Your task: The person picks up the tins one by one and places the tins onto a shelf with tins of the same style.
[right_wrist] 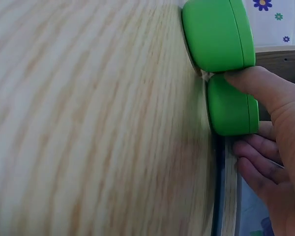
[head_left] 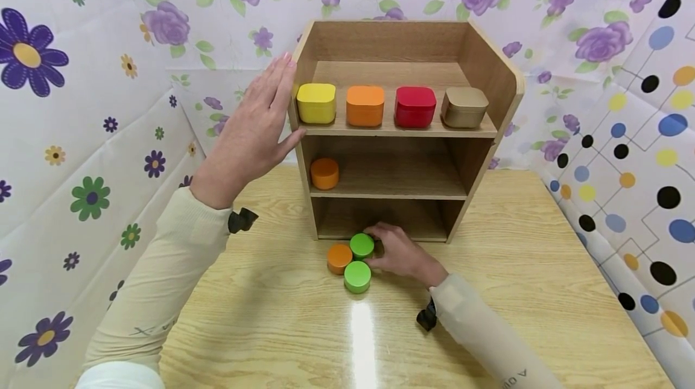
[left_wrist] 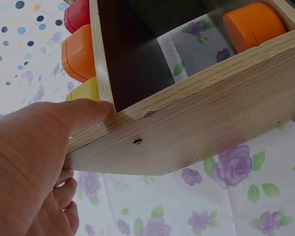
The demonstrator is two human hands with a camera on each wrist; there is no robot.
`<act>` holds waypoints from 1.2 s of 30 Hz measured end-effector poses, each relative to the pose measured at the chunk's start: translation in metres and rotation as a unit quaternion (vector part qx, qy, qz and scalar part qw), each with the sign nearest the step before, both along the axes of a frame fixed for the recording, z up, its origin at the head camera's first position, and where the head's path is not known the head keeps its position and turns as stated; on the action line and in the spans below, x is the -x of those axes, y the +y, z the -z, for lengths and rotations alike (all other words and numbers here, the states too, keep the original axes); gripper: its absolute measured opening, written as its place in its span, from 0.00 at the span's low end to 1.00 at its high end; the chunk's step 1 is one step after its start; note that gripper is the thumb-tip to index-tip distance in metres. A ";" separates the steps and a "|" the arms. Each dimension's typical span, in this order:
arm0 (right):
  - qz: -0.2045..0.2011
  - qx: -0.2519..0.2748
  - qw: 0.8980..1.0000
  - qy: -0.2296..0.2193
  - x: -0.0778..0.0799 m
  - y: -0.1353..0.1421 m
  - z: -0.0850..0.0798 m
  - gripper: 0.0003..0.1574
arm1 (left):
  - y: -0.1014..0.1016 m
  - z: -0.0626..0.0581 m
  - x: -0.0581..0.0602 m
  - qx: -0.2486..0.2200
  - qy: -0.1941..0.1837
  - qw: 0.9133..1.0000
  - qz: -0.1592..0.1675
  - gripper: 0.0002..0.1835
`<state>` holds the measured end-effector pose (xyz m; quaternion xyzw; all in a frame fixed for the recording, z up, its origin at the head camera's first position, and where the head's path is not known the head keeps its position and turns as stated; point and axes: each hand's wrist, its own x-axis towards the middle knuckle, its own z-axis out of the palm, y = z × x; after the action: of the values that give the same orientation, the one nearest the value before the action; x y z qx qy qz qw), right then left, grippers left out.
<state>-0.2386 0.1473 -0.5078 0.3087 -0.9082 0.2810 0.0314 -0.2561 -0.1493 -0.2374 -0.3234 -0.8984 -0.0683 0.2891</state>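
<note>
The right hand point(head_left: 399, 250) grasped the far green tub point(head_left: 361, 245) between thumb and fingers, on the table point(head_left: 260, 328) just before the shelf point(head_left: 488, 75). The near green tub point(head_left: 357, 277) and an orange tub point(head_left: 339, 259), to the left, stood beside it. The left hand point(head_left: 252, 126) lay unclenched, fingers straight along the shelf's left side, thumb on its front edge, near a yellow box point(head_left: 317, 104).

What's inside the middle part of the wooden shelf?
In the light-brown wooden shelf, the middle part holds one round, plastic-looking orange tub at the left end. Anything directly behind or inside that tub is covered.
</note>
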 end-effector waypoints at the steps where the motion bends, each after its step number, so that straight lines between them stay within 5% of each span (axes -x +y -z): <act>1: 0.000 -0.001 1.000 0.001 0.000 -0.001 0.000 0.41 | 0.000 0.000 0.000 0.000 0.000 1.000 0.000 0.54; 20: 0.026 0.009 0.999 -0.032 0.000 -0.001 -0.002 0.34 | 0.001 -0.001 -0.001 -0.004 -0.005 1.000 -0.001 0.53; 36: 0.014 0.004 1.000 -0.003 -0.015 0.014 -0.015 0.31 | 0.000 0.000 0.000 0.001 -0.003 1.000 -0.005 0.54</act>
<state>-0.2236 0.1617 -0.4924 0.2948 -0.9114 0.2851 0.0335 -0.2559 -0.1489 -0.2374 -0.3191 -0.9010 -0.0665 0.2864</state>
